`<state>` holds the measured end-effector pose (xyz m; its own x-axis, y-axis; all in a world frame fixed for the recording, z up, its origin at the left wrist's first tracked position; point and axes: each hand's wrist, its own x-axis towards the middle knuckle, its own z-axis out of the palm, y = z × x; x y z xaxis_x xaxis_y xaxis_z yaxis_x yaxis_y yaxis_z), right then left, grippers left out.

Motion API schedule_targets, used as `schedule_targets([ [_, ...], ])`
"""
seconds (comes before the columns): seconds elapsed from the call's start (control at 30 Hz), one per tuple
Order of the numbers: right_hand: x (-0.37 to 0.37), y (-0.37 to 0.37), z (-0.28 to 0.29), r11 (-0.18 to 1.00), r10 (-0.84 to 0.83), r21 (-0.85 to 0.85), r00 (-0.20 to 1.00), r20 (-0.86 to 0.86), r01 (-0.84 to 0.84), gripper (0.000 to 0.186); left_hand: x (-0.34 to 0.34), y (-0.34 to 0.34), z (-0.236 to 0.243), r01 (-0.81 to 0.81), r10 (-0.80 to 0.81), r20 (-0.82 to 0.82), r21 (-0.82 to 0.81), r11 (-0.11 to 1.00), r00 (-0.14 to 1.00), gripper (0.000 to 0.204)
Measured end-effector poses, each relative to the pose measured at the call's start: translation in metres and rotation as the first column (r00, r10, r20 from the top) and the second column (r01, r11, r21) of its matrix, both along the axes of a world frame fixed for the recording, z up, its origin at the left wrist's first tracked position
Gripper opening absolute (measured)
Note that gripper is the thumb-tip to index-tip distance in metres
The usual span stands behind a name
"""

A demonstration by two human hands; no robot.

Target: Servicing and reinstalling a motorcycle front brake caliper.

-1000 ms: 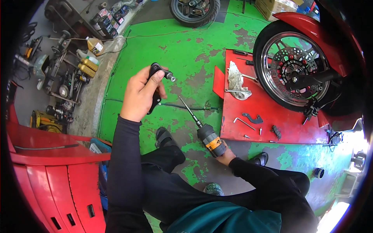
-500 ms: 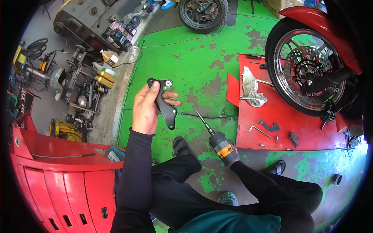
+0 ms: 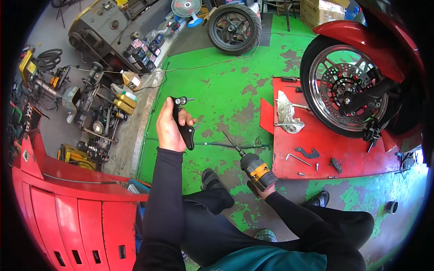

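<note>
My left hand (image 3: 171,128) is closed round a black metal bracket (image 3: 186,133), held up over the green floor. A silver bolt (image 3: 182,100) sits in the bracket's upper end, its shank pointing right. The bracket's lower end juts out below my fingers and shows a small hole. In my right hand (image 3: 266,191) is a black and orange cordless impact driver (image 3: 257,170), gripped by its handle. Its long thin bit (image 3: 233,142) points up and left, apart from the bracket. The driver's body hides most of my right fingers.
Right of me a red platform (image 3: 289,158) carries a motorcycle's front wheel (image 3: 346,86), a rag (image 3: 287,110), a hex key (image 3: 297,159), a dark lever-like part (image 3: 307,153) and small bolts. A red tool cabinet (image 3: 81,212) stands at left. A loose wheel (image 3: 234,29) lies at the far side.
My left hand has turned the bracket, which now shows narrower, with the bolt's shank sticking out sideways. The driver has stayed in my right hand, its bit a little lower. The view has shifted slightly.
</note>
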<state>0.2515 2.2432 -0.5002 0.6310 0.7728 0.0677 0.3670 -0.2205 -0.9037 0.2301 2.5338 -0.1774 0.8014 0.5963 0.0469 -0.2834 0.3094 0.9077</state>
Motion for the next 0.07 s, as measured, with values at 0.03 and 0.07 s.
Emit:
schedule_targets([
  [0.03,0.005,-0.005,0.020,0.986,0.043,-0.166,0.989,0.143,-0.019,0.048,0.000,0.002,0.002,0.059,-0.058,0.028,-0.034,0.998,0.998,0.036],
  [0.07,0.011,-0.008,-0.020,0.981,0.047,-0.191,0.993,0.105,-0.026,0.063,-0.001,0.004,0.005,0.118,-0.114,0.057,-0.065,0.991,0.992,0.038],
])
